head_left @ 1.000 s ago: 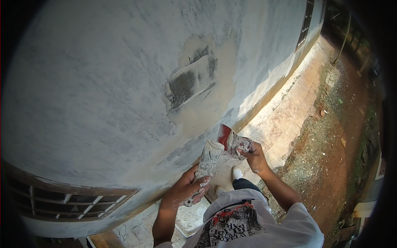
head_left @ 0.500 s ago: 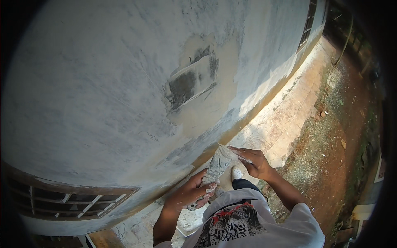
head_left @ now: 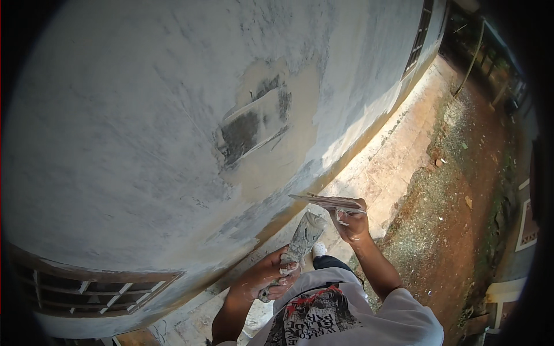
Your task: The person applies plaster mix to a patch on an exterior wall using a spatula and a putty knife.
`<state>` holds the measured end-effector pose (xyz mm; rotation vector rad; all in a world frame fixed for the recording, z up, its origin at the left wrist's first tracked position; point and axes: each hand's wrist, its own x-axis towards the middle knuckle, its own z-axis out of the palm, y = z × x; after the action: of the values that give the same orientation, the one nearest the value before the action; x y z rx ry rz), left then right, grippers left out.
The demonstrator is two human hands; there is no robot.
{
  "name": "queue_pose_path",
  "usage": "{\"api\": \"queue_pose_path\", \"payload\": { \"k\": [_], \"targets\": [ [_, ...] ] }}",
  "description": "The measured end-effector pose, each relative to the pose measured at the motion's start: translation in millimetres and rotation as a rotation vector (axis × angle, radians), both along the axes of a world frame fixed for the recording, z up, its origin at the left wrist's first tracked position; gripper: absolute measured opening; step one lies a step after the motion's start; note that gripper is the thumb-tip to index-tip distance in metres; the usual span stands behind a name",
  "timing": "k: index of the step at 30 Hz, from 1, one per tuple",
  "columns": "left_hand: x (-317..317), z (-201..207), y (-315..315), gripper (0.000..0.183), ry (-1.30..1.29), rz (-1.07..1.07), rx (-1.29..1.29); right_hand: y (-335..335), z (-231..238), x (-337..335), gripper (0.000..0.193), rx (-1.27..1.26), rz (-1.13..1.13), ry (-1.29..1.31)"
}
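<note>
My left hand [head_left: 266, 277] is closed round the handle of a putty knife [head_left: 304, 235], whose putty-smeared blade points up and away from me. Pale putty also coats some of its fingers. In my right hand [head_left: 352, 224] is a thin flat blade [head_left: 326, 201], seen nearly edge-on, with its tip toward the wall. White putty clings to my right fingers as well. The two tools are slightly apart. Beyond them, the wall [head_left: 144, 132] carries a cream patch of filler [head_left: 291, 155] around a dark grey rough area [head_left: 241, 137].
A barred window [head_left: 98, 288] is set low at the left, another [head_left: 419, 37] far up the wall. A paved strip [head_left: 386, 155] runs along the wall's foot, with gravel and reddish soil [head_left: 456, 219] to its right. A whitish container [head_left: 258, 316] lies below my left forearm.
My right hand has turned and lifted its flat blade off the putty knife, and the blade now shows edge-on. My left hand keeps its hold. The view has shifted slightly.
</note>
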<state>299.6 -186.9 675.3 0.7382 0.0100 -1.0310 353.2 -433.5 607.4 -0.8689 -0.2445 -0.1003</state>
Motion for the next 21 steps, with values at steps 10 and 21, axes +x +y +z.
{"api": "queue_pose_path", "payload": {
  "k": [10,21],
  "targets": [
    [0,11,4,0.046,0.052,-0.043,-0.253,-22,-7,28,0.018,0.146,0.327,-0.561],
    [16,16,9,0.031,-0.663,0.300,0.559,-10,-14,-5,0.031,0.175,0.065,0.482]
  ]
}}
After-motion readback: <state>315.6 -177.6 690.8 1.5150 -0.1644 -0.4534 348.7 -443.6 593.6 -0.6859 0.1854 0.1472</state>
